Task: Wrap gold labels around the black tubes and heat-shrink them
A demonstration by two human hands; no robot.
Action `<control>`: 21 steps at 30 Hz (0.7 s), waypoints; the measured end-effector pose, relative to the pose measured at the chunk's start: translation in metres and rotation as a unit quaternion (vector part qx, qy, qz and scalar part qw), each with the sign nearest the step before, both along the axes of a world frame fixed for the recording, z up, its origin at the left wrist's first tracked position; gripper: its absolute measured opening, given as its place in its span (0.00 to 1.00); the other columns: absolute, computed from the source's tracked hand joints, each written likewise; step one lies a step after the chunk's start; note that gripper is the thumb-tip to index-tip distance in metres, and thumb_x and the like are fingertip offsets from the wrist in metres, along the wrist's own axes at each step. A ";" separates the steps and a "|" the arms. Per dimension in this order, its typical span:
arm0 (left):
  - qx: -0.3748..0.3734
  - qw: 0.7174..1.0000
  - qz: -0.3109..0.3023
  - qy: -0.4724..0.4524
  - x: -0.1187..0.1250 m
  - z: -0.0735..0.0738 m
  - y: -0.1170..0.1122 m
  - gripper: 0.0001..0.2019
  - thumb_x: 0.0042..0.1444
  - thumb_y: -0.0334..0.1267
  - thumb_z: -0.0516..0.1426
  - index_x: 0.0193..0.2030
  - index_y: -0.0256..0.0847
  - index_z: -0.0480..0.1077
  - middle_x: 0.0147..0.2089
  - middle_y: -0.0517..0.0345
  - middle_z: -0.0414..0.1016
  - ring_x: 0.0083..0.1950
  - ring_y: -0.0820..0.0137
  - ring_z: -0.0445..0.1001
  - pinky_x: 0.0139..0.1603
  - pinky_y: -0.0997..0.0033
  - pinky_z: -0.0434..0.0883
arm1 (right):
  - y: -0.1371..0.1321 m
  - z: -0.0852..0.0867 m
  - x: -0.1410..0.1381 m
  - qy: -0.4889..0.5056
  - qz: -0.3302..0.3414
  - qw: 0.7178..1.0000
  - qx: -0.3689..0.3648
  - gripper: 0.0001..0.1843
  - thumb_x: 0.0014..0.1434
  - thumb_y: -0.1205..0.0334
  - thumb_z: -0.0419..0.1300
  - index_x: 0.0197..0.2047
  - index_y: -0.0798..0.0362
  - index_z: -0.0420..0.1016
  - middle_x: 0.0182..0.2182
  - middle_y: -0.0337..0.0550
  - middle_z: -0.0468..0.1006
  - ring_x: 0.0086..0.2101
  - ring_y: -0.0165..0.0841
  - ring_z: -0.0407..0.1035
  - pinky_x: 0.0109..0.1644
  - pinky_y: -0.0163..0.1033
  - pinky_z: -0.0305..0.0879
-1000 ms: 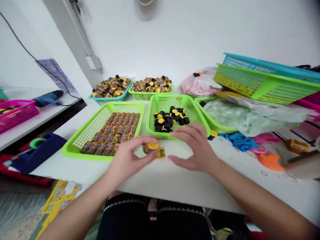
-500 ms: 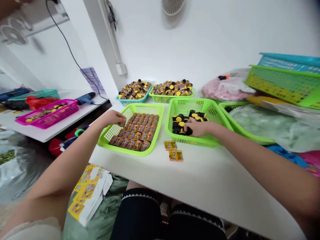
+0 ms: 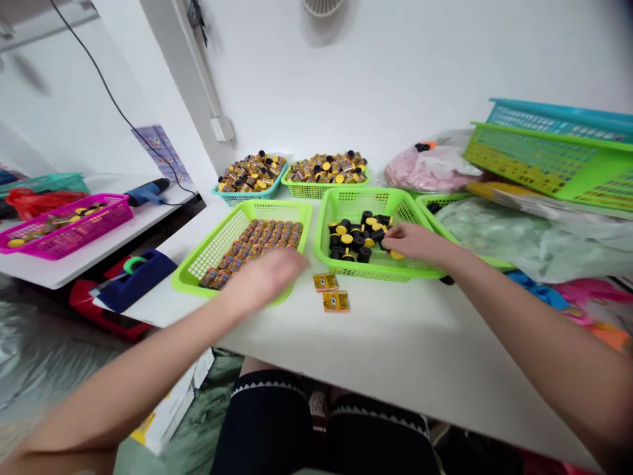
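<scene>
Your white table [image 3: 376, 349] carries, at the front, two small yellow packets [image 3: 330, 293] lying flat, a lime-green basket [image 3: 277, 206] of wrapped cylinders in neat rows, and just beside it a second lime-green basket [image 3: 376, 195] of loose black spools with yellow caps. Behind these you have a teal basket [image 3: 237, 196] and a green basket [image 3: 306, 194], both heaped with cylinders. To your right: a third lime-green basket [image 3: 436, 212] under a pale plastic bag [image 3: 524, 237], a pink bag [image 3: 425, 170], and a tilted stack of green and teal baskets [image 3: 544, 155].

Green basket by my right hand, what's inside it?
The green plastic basket holds loose black cylinders with yellow ends; the right hand covers its front right part, hiding what lies beneath.
</scene>
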State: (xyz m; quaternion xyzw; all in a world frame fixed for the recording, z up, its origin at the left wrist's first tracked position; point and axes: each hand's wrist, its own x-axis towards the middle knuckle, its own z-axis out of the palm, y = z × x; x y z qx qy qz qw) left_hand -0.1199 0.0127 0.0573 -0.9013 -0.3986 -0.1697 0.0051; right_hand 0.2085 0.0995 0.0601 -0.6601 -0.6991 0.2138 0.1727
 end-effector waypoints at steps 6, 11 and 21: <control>-0.026 0.990 -0.046 0.134 0.085 -0.059 -0.041 0.18 0.63 0.22 0.48 0.58 0.30 0.67 0.59 0.32 0.73 0.61 0.56 0.73 0.59 0.56 0.73 | -0.055 -0.005 0.015 0.210 -0.043 0.976 0.024 0.14 0.54 0.52 0.62 0.41 0.49 0.75 0.24 0.37 0.76 0.23 0.30 0.65 0.27 0.36 0.58; -0.067 0.972 -0.051 0.220 0.093 -0.057 -0.031 0.23 0.62 0.21 0.45 0.63 0.30 0.62 0.47 0.33 0.78 0.49 0.52 0.79 0.43 0.55 0.79 | -0.079 -0.031 0.015 0.477 -0.003 0.876 0.075 0.13 0.54 0.53 0.66 0.41 0.47 0.72 0.34 0.39 0.78 0.33 0.34 0.75 0.37 0.39 0.68; -0.200 0.974 -0.090 -0.053 0.082 -0.050 -0.060 0.27 0.59 0.24 0.51 0.64 0.47 0.67 0.52 0.50 0.77 0.50 0.64 0.78 0.51 0.67 0.74 | -0.089 -0.041 0.011 0.485 0.072 0.867 0.092 0.15 0.52 0.54 0.70 0.42 0.48 0.76 0.47 0.42 0.71 0.36 0.31 0.74 0.40 0.40 0.74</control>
